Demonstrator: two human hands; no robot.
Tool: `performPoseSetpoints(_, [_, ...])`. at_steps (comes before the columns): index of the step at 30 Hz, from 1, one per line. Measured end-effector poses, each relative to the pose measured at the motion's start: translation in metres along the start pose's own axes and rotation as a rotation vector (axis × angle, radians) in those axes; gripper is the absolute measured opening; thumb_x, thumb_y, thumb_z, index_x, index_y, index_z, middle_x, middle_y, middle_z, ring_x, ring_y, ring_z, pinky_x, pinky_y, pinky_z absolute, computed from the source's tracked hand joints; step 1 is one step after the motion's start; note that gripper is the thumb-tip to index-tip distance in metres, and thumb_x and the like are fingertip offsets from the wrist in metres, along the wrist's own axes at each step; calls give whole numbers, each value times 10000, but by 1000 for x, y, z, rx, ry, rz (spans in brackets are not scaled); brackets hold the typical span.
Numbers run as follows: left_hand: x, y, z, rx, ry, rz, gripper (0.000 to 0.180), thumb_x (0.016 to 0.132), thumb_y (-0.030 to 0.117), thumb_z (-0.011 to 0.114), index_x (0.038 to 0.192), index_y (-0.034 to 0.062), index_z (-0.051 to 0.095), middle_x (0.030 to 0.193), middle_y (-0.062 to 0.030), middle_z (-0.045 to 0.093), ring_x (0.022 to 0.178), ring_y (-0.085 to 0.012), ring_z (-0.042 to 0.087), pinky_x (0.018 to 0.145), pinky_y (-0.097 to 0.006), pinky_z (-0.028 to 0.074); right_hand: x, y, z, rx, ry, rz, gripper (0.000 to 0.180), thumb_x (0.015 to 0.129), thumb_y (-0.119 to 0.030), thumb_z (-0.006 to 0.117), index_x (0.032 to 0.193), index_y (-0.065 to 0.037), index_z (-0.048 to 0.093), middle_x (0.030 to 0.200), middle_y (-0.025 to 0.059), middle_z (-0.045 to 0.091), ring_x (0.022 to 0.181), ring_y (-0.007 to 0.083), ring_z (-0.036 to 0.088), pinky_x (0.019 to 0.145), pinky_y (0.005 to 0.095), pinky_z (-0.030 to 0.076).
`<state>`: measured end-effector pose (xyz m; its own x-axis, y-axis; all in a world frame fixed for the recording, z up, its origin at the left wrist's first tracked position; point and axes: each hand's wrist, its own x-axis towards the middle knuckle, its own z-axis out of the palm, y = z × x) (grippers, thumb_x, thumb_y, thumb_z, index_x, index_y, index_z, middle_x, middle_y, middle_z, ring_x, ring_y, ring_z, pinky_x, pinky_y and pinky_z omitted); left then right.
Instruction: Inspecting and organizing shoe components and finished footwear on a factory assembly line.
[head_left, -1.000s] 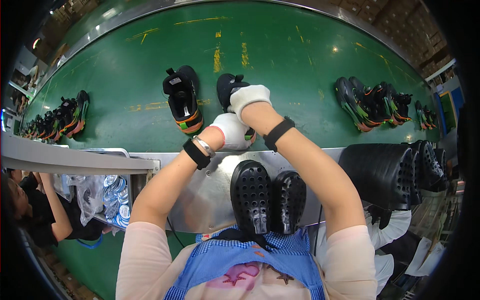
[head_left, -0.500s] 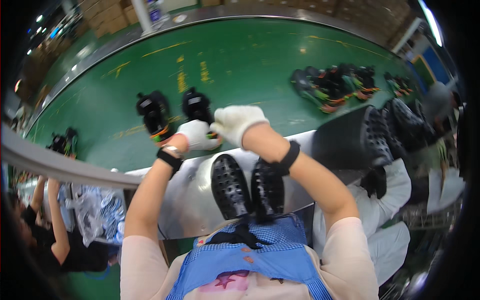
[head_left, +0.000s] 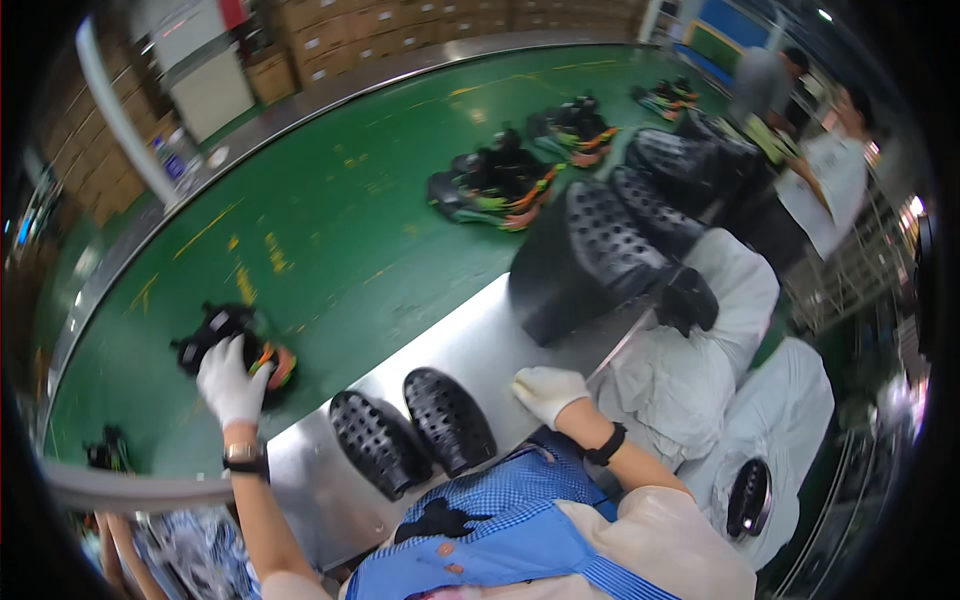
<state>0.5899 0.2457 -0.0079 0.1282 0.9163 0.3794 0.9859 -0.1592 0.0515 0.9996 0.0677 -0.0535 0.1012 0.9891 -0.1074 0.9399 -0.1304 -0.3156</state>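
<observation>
My left hand, in a white glove with a watch on the wrist, reaches out over the green conveyor belt and lies on a black shoe with orange and green trim, fingers closed over it. My right hand, also gloved, rests palm down on the steel table close to my body and holds nothing. Between my hands, a pair of black perforated clogs lies side by side on the steel table.
A pile of black clogs stands on the table's right end above white sacks. Several black shoes lie farther along the belt. People stand at the far right. Cardboard boxes line the back.
My view has swung to the right. My right hand has let go of the shoe and come back to the table edge. My left hand stays on the black shoe on the belt.
</observation>
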Motion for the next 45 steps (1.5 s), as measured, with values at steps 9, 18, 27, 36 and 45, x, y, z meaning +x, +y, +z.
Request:
performPoseSetpoints(9, [-40,-32,77,103,183,-438,977,709,448,777,1507,180,279,1441,-252,346,1323,-396,350,1112,-473,288,3,16,38,125,361,-66,248,912,-298,493,796,-99,587,756,118,618,735,318,620,642,437,490])
performPoseSetpoints(18, [0,-62,81,200,-10,-439,982,731,506,724,1524,213,224,1400,-257,384,1288,-366,407,1089,-476,310,-1,17,41,162,358,-69,259,918,-290,474,791,-89,577,751,121,607,739,324,613,648,444,486])
performPoseSetpoints(27, [-59,-80,33,-319,-133,-232,629,882,252,654,1425,41,416,1463,-232,364,1333,-362,400,1098,-404,322,-3,23,46,170,451,-103,267,913,-296,485,773,-91,584,726,113,615,704,321,619,609,455,485])
performPoseSetpoints(36, [-186,25,-30,-420,-371,-254,657,886,426,630,1368,7,472,1323,-241,527,1214,-346,512,1029,-408,403,0,21,39,181,358,-21,263,913,-291,478,782,-94,592,735,114,621,726,319,621,620,457,488])
performPoseSetpoints(45, [-215,43,13,-49,-484,-97,702,831,133,574,1415,-116,273,1485,-281,288,1387,-424,266,1147,-470,237,-9,34,32,366,539,149,282,920,-311,451,814,-94,597,848,128,651,820,344,630,712,447,500])
